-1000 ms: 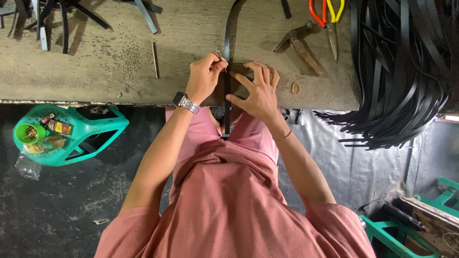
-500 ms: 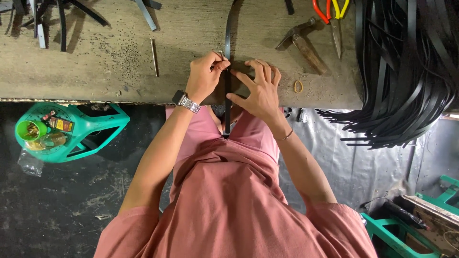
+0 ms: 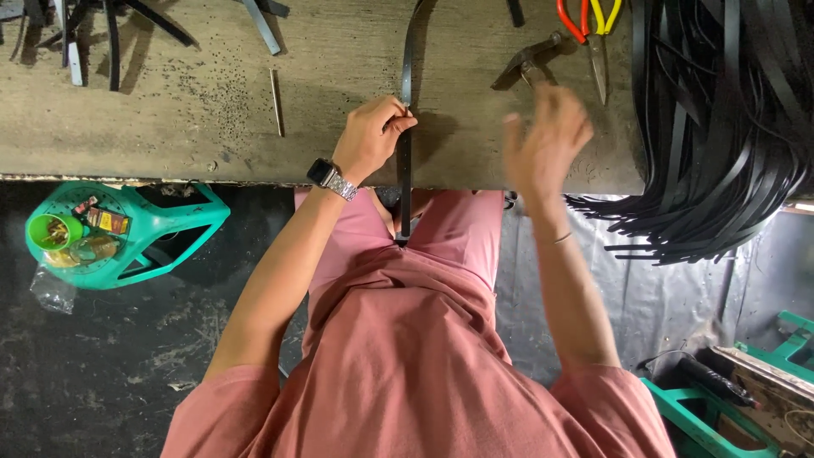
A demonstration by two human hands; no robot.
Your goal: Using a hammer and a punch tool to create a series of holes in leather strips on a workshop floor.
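Note:
A long black strap [image 3: 406,170] lies across the worn wooden bench [image 3: 195,119] and hangs over its near edge onto my lap. My left hand [image 3: 370,136], with a metal watch on the wrist, pinches the strap on the bench. My right hand [image 3: 545,140] is blurred and lifted off the strap, fingers spread, holding nothing. It hovers just below a pair of metal pliers [image 3: 527,64] and red and yellow handled scissors [image 3: 592,30].
A big bundle of black straps [image 3: 721,127] drapes over the bench's right end. A thin metal rod [image 3: 276,102] and dark strap pieces [image 3: 110,34] lie at left. A green plastic stool [image 3: 119,233] holding small items stands on the floor at left.
My right hand has let go of the strap and swung out to the right, toward the pliers. My left hand stays pinched on the strap.

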